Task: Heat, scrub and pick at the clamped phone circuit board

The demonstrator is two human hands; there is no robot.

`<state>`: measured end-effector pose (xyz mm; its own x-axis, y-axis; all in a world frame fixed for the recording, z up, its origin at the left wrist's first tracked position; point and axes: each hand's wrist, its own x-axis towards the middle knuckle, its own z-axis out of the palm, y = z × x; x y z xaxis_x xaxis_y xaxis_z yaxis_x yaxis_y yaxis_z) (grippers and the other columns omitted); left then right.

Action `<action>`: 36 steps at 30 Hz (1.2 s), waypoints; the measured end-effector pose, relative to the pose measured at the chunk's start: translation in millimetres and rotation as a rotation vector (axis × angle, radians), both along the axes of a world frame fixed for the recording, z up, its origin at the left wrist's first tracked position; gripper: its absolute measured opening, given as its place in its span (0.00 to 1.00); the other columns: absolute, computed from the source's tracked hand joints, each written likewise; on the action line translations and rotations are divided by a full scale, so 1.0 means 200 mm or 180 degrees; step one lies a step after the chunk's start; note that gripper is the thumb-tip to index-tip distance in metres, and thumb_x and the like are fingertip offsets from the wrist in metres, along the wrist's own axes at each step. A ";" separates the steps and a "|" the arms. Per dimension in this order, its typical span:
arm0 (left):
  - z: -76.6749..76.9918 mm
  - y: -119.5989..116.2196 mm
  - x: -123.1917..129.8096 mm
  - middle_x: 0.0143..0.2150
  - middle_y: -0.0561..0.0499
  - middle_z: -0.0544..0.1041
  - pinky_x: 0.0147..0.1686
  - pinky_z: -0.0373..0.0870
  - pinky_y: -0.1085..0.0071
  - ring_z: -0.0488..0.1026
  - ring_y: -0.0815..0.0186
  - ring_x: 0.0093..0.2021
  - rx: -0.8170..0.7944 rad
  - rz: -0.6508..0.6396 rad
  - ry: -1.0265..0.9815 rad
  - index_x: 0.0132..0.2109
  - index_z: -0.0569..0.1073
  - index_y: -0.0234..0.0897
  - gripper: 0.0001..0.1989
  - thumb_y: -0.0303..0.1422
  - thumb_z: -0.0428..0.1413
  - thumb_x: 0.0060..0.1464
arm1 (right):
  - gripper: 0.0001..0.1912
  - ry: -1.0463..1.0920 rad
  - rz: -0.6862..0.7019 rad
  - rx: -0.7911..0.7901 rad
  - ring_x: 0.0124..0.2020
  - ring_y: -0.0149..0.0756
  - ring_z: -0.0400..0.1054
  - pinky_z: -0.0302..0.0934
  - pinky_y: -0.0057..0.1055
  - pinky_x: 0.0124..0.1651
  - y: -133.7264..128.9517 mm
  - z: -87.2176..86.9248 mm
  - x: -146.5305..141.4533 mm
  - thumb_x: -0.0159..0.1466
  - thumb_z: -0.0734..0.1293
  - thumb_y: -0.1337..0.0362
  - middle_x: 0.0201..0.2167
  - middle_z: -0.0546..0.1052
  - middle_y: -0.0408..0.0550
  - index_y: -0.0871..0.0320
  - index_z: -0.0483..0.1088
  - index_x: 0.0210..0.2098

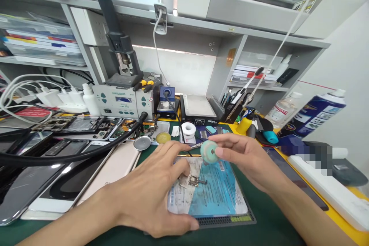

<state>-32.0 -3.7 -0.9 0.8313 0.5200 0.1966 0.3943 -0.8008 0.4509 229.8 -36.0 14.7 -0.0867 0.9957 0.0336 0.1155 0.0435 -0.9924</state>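
My right hand (240, 155) pinches a small round teal spool (209, 151) between thumb and fingers, above the far edge of a blue-and-white packet (221, 196). It has a dark spot near its middle. On the packet's left side my left hand (152, 184) rests with thumb and fingers apart. A small phone circuit board (196, 181) lies on the packet, right of the left hand's bent fingers. Metal tweezers (197, 145) show behind, between the left index finger and the spool; whether a finger touches them I cannot tell.
Phones and a pale back cover (115, 173) lie at left beneath a thick black hose (86, 155). Behind stand a soldering station (122, 102), a hot plate (198, 109), a white solder reel (188, 130) and an open tin (163, 138). Spray can (314, 113) and bottle stand right.
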 end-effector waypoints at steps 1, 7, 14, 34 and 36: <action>0.00 0.00 0.00 0.64 0.41 0.62 0.60 0.67 0.47 0.60 0.44 0.65 0.0002 0.0027 -0.0148 0.45 0.70 0.40 0.25 0.48 0.68 0.47 | 0.18 0.0006 0.0040 0.0006 0.36 0.38 0.75 0.69 0.33 0.40 0.00 0.00 -0.01 0.60 0.78 0.55 0.36 0.82 0.49 0.55 0.81 0.47; -0.02 -0.03 0.03 0.52 0.46 0.70 0.52 0.69 0.56 0.68 0.57 0.53 0.0064 0.0350 -0.1047 0.44 0.73 0.40 0.10 0.38 0.62 0.60 | 0.17 0.0281 0.0308 -0.0137 0.32 0.34 0.75 0.71 0.32 0.40 -0.02 -0.03 -0.06 0.59 0.79 0.57 0.34 0.82 0.48 0.56 0.82 0.46; -0.04 -0.05 0.05 0.48 0.47 0.73 0.52 0.72 0.58 0.71 0.59 0.50 0.0072 0.0342 -0.1248 0.45 0.75 0.40 0.05 0.31 0.55 0.64 | 0.15 0.0425 0.0346 -0.0222 0.30 0.33 0.74 0.70 0.30 0.38 -0.02 -0.03 -0.07 0.60 0.79 0.58 0.32 0.81 0.47 0.56 0.82 0.44; -0.02 -0.01 0.04 0.45 0.47 0.74 0.46 0.70 0.64 0.72 0.62 0.46 -0.0509 0.0214 -0.1446 0.39 0.80 0.38 0.09 0.26 0.54 0.63 | 0.17 0.0489 0.0368 -0.0482 0.30 0.32 0.75 0.69 0.29 0.37 0.00 -0.04 -0.05 0.59 0.80 0.57 0.32 0.80 0.47 0.57 0.82 0.44; -0.02 0.00 0.04 0.45 0.48 0.74 0.44 0.70 0.67 0.72 0.63 0.46 -0.0725 0.0198 -0.1462 0.38 0.80 0.39 0.09 0.27 0.55 0.63 | 0.17 0.0518 0.0367 -0.0475 0.29 0.32 0.75 0.69 0.28 0.36 0.00 -0.04 -0.06 0.58 0.80 0.57 0.31 0.80 0.47 0.58 0.82 0.44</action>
<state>-24.3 -4.6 -4.3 0.6520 0.6377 0.4100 0.1584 -0.6435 0.7489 218.1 -36.9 6.9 -0.2055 0.9745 -0.0904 -0.0436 -0.1014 -0.9939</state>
